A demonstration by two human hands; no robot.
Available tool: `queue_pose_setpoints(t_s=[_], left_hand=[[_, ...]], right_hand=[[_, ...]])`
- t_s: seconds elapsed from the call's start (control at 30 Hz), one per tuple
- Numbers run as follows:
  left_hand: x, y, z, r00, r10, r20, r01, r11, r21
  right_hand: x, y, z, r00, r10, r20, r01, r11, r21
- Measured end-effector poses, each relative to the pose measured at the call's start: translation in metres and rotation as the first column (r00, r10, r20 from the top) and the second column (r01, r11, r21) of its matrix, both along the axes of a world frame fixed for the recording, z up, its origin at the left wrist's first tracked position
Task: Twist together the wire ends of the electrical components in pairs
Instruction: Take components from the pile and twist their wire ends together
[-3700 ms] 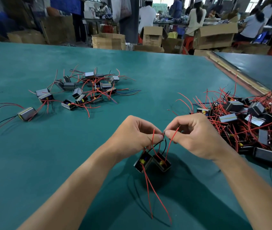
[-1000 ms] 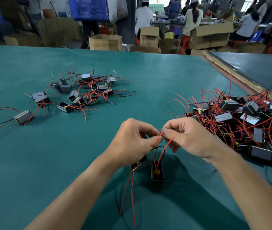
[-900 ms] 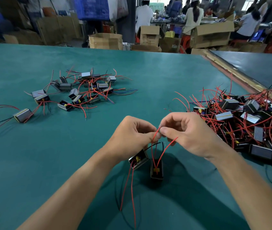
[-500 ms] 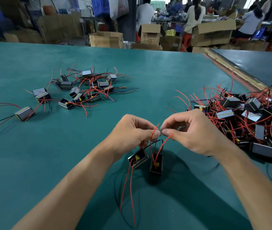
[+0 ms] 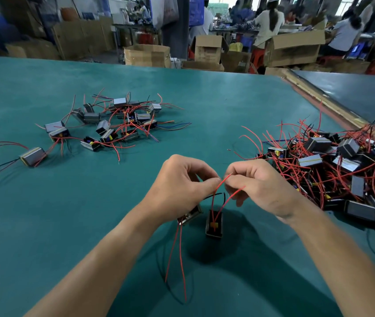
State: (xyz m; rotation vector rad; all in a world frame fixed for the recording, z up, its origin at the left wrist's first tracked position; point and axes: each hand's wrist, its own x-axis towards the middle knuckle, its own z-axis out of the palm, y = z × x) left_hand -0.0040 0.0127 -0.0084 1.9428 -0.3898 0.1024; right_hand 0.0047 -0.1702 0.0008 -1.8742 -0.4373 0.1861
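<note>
While both hands meet at the middle of the frame above the green bench [image 5: 44, 213], each grip is closed to a pinch. The left hand [image 5: 179, 188] has thumb and forefinger pressed on the upper end of a red wire [image 5: 213, 197]. The right hand [image 5: 262, 188] pinches a second red wire [image 5: 230, 197] just beside it, and the fingertips of the two hands nearly touch. Both wires rise from a small dark component [image 5: 214, 223] below the hands; whether it rests on the bench or hangs cannot be told. A second component [image 5: 190, 217] is half hidden under the left palm, with two red leads [image 5: 177, 259] trailing toward the lower edge. At the right edge lies a tangled heap of components [image 5: 342, 165], and at upper left a looser scatter [image 5: 117, 124]. Cardboard boxes [image 5: 146, 55] stand beyond the bench.
</note>
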Motion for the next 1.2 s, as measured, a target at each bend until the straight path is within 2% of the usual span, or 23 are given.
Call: queue_pose_setpoints(t_s=[0.1,0.23,0.33,0.4,0.5,0.57,0.67,0.8,0.93,1.2], left_hand=[[0.004,0.001,0.0,0.989,-0.02,-0.147,0.005,0.995,-0.1],[0.005,-0.001,0.001,0.982,-0.033,-0.187,-0.003,0.982,-0.191],[0.005,-0.001,0.001,0.977,-0.011,-0.211,-0.038,0.973,-0.229],[0.006,-0.001,0.001,0.971,0.009,-0.238,-0.065,0.972,-0.227],[0.007,0.001,0.003,0.956,0.013,-0.294,-0.087,0.967,-0.24],[0.008,0.003,0.006,0.937,-0.013,-0.35,-0.09,0.956,-0.278],[0.008,0.005,0.008,0.906,-0.087,-0.414,-0.069,0.935,-0.347],[0.008,0.005,0.007,0.874,-0.174,-0.454,-0.052,0.895,-0.444],[0.01,0.006,0.006,0.861,-0.205,-0.465,-0.07,0.859,-0.507],[0.01,0.007,0.005,0.867,-0.234,-0.439,-0.058,0.83,-0.555]], right_hand=[[0.003,-0.003,-0.005,0.997,-0.073,0.034,0.074,0.997,-0.027],[0.006,-0.005,-0.009,0.991,-0.089,0.104,0.104,0.985,-0.141],[0.003,-0.007,-0.008,0.991,0.028,0.128,0.015,0.946,-0.323],[-0.001,-0.009,-0.005,0.99,0.123,0.073,-0.083,0.91,-0.407],[-0.005,-0.008,-0.003,0.967,0.254,-0.013,-0.238,0.886,-0.398],[-0.007,-0.005,-0.003,0.958,0.285,-0.02,-0.267,0.869,-0.417],[-0.012,0.003,-0.007,0.971,0.237,0.014,-0.208,0.877,-0.433],[-0.013,0.021,-0.019,0.989,0.135,0.061,-0.106,0.933,-0.345],[-0.01,0.02,-0.021,0.986,0.108,0.13,-0.049,0.919,-0.391],[-0.007,0.017,-0.022,0.997,0.067,0.04,-0.05,0.945,-0.322]])
